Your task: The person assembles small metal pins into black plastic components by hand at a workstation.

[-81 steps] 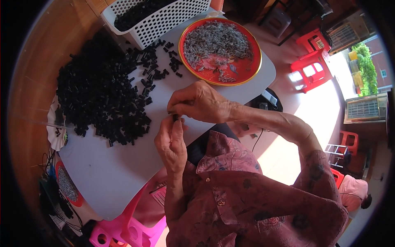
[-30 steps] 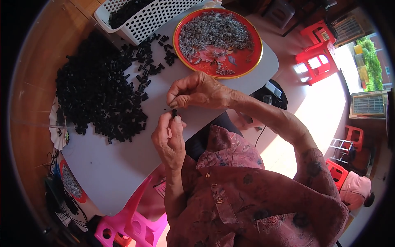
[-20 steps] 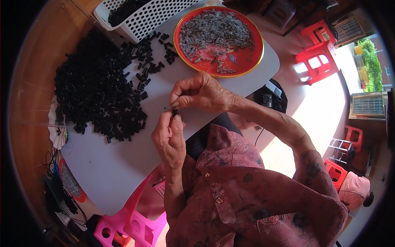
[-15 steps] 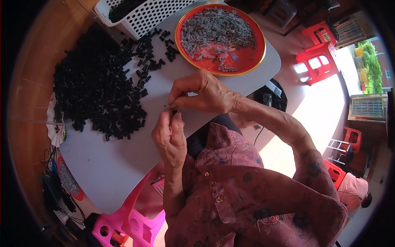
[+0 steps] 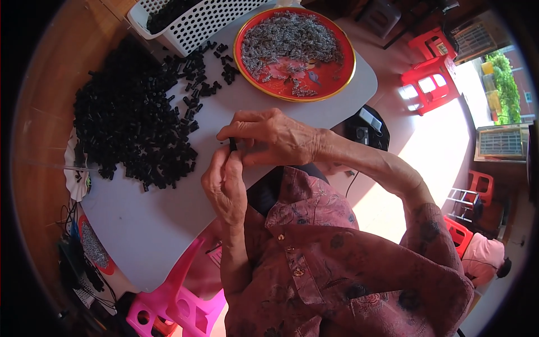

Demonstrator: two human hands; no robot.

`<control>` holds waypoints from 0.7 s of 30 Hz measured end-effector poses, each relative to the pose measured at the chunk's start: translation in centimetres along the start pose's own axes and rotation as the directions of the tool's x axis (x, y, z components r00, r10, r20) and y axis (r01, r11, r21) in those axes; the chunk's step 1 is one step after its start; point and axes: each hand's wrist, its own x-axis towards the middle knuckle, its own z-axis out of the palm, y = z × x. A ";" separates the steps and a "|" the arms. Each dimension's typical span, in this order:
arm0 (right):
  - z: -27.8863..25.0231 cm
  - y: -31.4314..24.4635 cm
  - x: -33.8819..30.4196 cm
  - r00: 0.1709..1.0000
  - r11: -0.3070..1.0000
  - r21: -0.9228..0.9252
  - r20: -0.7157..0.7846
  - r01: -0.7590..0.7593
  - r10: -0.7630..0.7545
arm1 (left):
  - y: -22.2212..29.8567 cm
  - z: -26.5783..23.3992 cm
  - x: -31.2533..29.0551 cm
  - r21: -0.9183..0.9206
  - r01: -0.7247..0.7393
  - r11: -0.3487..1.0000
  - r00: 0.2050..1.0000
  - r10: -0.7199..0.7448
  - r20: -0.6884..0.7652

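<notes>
Over the near side of the table, my left hand [image 5: 225,188] pinches a small black cylindrical piece [image 5: 233,144] upright between thumb and fingers. My right hand [image 5: 281,137] meets it from the right, its bent fingers closed about the top of the same piece; its thumb is partly hidden behind the left hand. A large heap of similar black pieces [image 5: 135,118] lies to the left. Beyond my hands is a round red tray [image 5: 269,84] with a gold rim, bearing many small silvery metal springs [image 5: 297,39].
A white perforated basket [image 5: 196,28] with black pieces stands at the far edge of the pale table [image 5: 151,224]. A pink stool [image 5: 185,306] is at the near left. Red stools [image 5: 429,84] stand on the floor at right, and a person in pink [image 5: 483,258] is farther off.
My right hand has shifted slightly down, and its fingers have come over the black piece, which now shows upright. My left hand has moved slightly left.
</notes>
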 end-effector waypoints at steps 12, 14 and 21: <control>2.1 1.6 -0.1 0.954 0.921 -0.304 -0.093 0.245 -0.285 | -0.8 0.2 -0.1 0.065 -0.037 0.997 0.996 0.042 -0.077; 2.3 1.8 0.1 0.941 0.886 -0.374 -0.088 0.273 -0.327 | -0.9 0.3 0.0 0.065 -0.033 0.997 0.995 0.039 -0.092; 3.8 1.3 0.0 0.893 0.851 -0.450 -0.211 0.273 -0.398 | -0.6 -0.5 0.2 0.012 -0.017 1.000 1.000 0.017 -0.024</control>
